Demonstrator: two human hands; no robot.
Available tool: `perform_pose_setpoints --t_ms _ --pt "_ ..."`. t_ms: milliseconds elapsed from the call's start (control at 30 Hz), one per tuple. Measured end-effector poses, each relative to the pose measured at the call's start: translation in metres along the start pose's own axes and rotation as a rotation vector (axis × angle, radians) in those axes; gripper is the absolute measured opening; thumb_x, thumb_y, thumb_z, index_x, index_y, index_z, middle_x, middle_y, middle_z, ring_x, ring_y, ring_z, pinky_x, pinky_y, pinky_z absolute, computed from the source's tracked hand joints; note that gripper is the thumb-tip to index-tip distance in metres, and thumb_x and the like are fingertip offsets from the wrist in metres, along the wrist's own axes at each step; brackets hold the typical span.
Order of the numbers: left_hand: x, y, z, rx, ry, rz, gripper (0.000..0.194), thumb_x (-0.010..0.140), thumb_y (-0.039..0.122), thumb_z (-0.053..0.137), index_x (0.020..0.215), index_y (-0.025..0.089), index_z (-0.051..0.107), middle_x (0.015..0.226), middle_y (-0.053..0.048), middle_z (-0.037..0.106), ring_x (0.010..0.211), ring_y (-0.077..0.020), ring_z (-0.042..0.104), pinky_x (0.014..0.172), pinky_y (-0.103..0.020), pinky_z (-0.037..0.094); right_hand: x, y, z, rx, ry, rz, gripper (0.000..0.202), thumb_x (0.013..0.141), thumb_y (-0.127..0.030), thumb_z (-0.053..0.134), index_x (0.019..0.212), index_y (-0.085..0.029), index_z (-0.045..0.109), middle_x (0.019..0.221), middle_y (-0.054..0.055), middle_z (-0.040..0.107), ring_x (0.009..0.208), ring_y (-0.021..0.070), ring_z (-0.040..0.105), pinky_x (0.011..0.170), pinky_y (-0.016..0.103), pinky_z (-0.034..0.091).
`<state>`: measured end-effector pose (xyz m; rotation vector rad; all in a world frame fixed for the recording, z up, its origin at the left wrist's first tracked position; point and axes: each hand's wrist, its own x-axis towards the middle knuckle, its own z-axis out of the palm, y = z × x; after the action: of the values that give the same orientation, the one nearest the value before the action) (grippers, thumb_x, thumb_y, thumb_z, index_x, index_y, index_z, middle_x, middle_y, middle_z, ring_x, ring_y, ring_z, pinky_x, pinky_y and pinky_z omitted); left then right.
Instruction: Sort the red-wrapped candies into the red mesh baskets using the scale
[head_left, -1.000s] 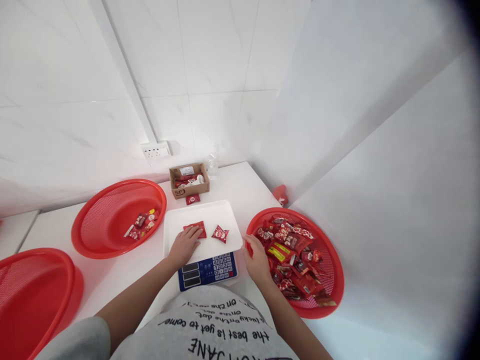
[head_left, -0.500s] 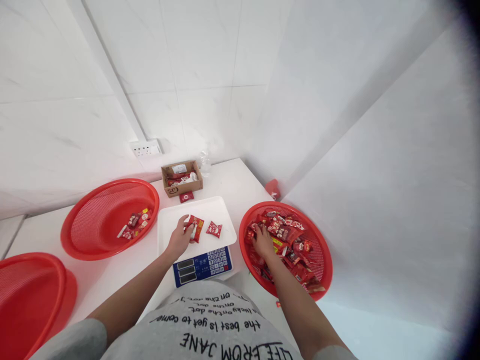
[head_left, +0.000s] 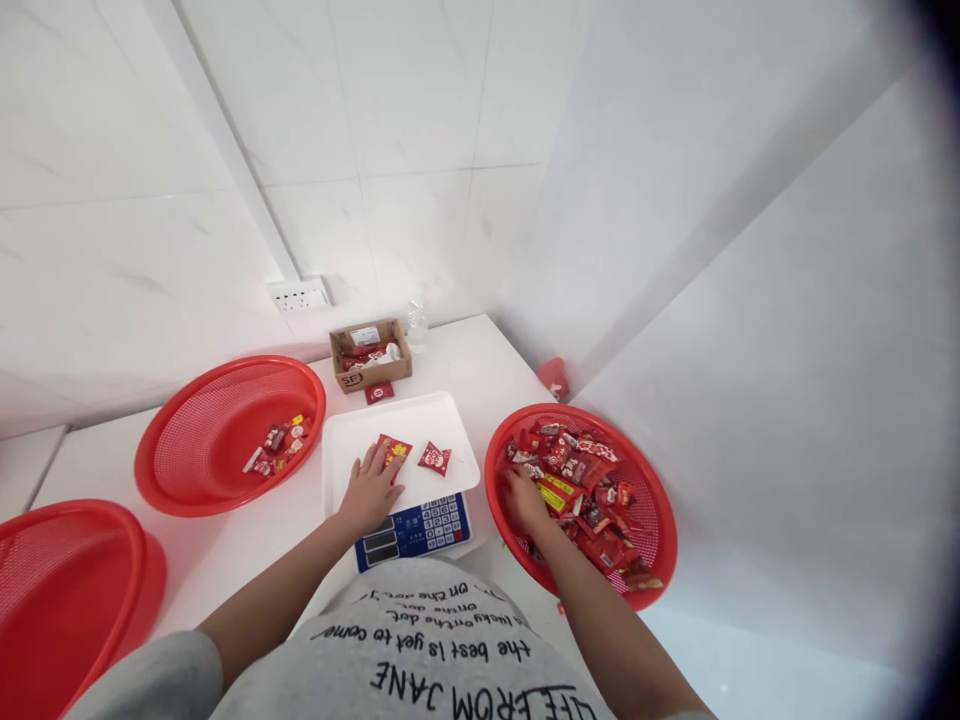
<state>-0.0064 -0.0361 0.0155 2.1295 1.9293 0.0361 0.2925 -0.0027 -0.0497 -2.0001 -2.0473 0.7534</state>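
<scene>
My left hand [head_left: 370, 488] lies flat with fingers spread on the white pan [head_left: 345, 440] of a digital scale, partly over a red and yellow snack packet [head_left: 396, 452]. To the right of that packet, a small red and white packet [head_left: 435, 458] rests on the pan. My right hand [head_left: 523, 500] reaches down into the red mesh basket [head_left: 664, 500] on the right, at the left side of a heap of red wrapped snacks [head_left: 592, 470]. Its fingertips are hidden, so what they touch cannot be made out.
Another red basket [head_left: 172, 440] at the left holds several wrapped snacks [head_left: 280, 446]; one more basket [head_left: 60, 600] stands nearer me. Behind the scale are a cardboard box [head_left: 375, 376] with packets inside and a red packet [head_left: 379, 392] before it. The scale's blue keypad [head_left: 420, 528] faces me.
My left hand has let go of the red and yellow packet, which now lies flat on the pan under its fingers. My right hand has sunk deeper into the basket, toward me.
</scene>
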Motion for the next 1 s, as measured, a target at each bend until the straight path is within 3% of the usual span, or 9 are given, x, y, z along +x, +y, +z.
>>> perform_pose_setpoints --t_ms 100,200,267,333,400,533,667,833,1000 --pt "0.002 -0.004 0.002 0.022 -0.002 -0.018 0.047 0.084 0.029 0.043 0.131 0.025 0.043 0.148 -0.009 0.024 0.135 -0.0293 0.019 0.106 -0.05 0.022 -0.001 -0.006 -0.018 0.231 0.225 0.036 0.03 0.079 -0.022 0.041 0.098 -0.013 0.061 0.112 0.013 0.058 0.104 0.0197 0.052 0.093 0.031 0.037" --pt "0.003 -0.007 0.003 0.03 0.002 -0.037 0.048 0.083 0.03 0.044 0.131 0.025 0.043 0.147 -0.009 0.025 0.135 -0.0293 0.02 0.105 -0.051 0.022 -0.009 -0.032 -0.04 0.632 0.434 0.094 0.031 0.077 -0.037 0.048 0.097 -0.016 0.06 0.103 0.011 0.062 0.095 0.0207 0.056 0.088 0.036 0.041" --pt "0.002 -0.006 0.004 0.025 0.006 -0.049 0.05 0.083 0.032 0.045 0.132 0.024 0.041 0.147 -0.009 0.025 0.135 -0.0292 0.019 0.105 -0.052 0.021 -0.015 -0.058 -0.05 0.854 0.371 0.093 0.033 0.075 -0.043 0.053 0.097 -0.019 0.059 0.1 0.008 0.063 0.084 0.0182 0.058 0.08 0.035 0.045" --pt "0.001 -0.003 0.004 0.014 0.013 -0.064 0.053 0.083 0.033 0.044 0.134 0.02 0.038 0.147 -0.011 0.025 0.135 -0.0292 0.017 0.106 -0.053 0.019 -0.019 -0.087 -0.05 1.087 0.15 0.081 0.037 0.072 -0.046 0.058 0.097 -0.02 0.057 0.092 0.005 0.064 0.07 0.0144 0.059 0.069 0.031 0.047" --pt "0.0 0.001 0.005 0.001 0.024 -0.075 0.056 0.083 0.033 0.044 0.136 0.017 0.035 0.147 -0.012 0.025 0.136 -0.0294 0.017 0.106 -0.054 0.018 -0.02 -0.114 -0.042 1.225 -0.077 0.109 0.041 0.067 -0.049 0.063 0.096 -0.021 0.056 0.085 0.003 0.064 0.063 0.0124 0.058 0.062 0.028 0.047" --pt "-0.004 0.002 0.005 -0.039 0.079 -0.086 0.06 0.083 0.031 0.044 0.139 0.014 0.027 0.146 -0.013 0.027 0.135 -0.0301 0.017 0.106 -0.054 0.019 -0.016 -0.147 -0.016 1.384 -0.302 0.119 0.046 0.068 -0.055 0.06 0.099 -0.021 0.054 0.086 0.002 0.064 0.062 0.0117 0.059 0.058 0.026 0.047" --pt "-0.012 -0.006 0.007 -0.092 0.123 -0.099 0.061 0.083 0.028 0.042 0.14 0.016 0.024 0.146 -0.012 0.028 0.135 -0.0296 0.018 0.106 -0.053 0.02 -0.012 -0.149 -0.004 1.439 -0.274 0.11 0.048 0.071 -0.052 0.059 0.109 -0.023 0.05 0.099 0.003 0.062 0.08 0.0149 0.061 0.072 0.029 0.049" --pt "-0.018 -0.007 0.01 -0.075 0.141 0.013 0.06 0.082 0.03 0.045 0.139 0.019 0.028 0.147 -0.01 0.026 0.136 -0.0284 0.015 0.107 -0.051 0.019 -0.01 -0.141 -0.011 1.412 -0.191 0.126 0.056 0.074 -0.053 0.055 0.122 -0.025 0.045 0.102 0.004 0.062 0.09 0.0181 0.06 0.081 0.034 0.048" --pt "-0.014 0.002 0.011 -0.02 0.117 0.109 0.055 0.082 0.041 0.047 0.134 0.026 0.037 0.146 -0.01 0.028 0.136 -0.029 0.015 0.106 -0.055 0.016 -0.01 -0.151 -0.016 1.404 -0.258 0.016 0.065 0.074 -0.055 0.056 0.131 -0.03 0.037 0.138 0.004 0.039 0.123 0.0176 0.041 0.1 0.035 0.035"
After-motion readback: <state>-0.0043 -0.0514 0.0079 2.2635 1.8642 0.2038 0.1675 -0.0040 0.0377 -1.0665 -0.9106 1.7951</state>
